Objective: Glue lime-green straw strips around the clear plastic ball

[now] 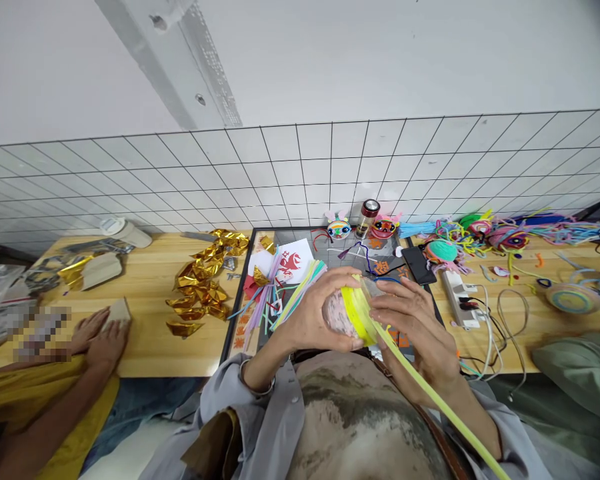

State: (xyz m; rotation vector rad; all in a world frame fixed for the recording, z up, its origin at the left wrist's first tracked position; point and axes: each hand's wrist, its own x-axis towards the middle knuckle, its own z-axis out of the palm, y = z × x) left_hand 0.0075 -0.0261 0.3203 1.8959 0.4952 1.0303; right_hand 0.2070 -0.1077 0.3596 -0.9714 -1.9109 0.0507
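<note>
My left hand (307,315) is closed round a small pinkish-grey mottled round form (336,312), held above the front of the table near my body. A bright yellow band goes round its side. From there a long yellow pipe cleaner (420,383) trails down across my right forearm to the lower right. My right hand (423,327) presses the pipe cleaner against the form with its fingers; the thumb is partly hidden. Just beyond my left hand lie bundles of pastel pipe cleaners (300,293) and a white paper with a red print (294,263).
Crumpled gold foil pieces (197,293) lie left, near a co-worker's hands (103,337). At the back stand a flask (368,217) and a colourful craft figure (339,227). To the right are a black phone (418,265), a power strip (457,300) with cables, and more pipe-cleaner crafts (443,252).
</note>
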